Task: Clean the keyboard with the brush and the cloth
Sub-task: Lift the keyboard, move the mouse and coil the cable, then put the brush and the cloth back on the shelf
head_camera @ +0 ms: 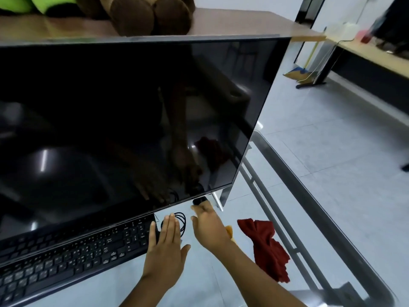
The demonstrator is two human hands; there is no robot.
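Observation:
The black keyboard [73, 251] lies on the glass table [327, 191], its far edge tucked under the monitor. My left hand [164, 247] rests flat, fingers straight, against the keyboard's right end and over a coiled black cable [180, 222]. My right hand [208, 227] reaches toward the monitor's lower edge, fingers curled on a small black object [198, 200]; whether that is the brush is unclear. A crumpled red cloth [265, 247] lies on the glass to the right of my right forearm. A yellow-orange item [229, 231] peeks out behind my right wrist.
A large dark monitor [124, 120] fills the left and middle of the view and overhangs the keyboard. The table's metal frame [278, 224] shows through the glass. Brown stuffed toys [150, 16] sit on a desk behind. Another desk [376, 58] stands far right.

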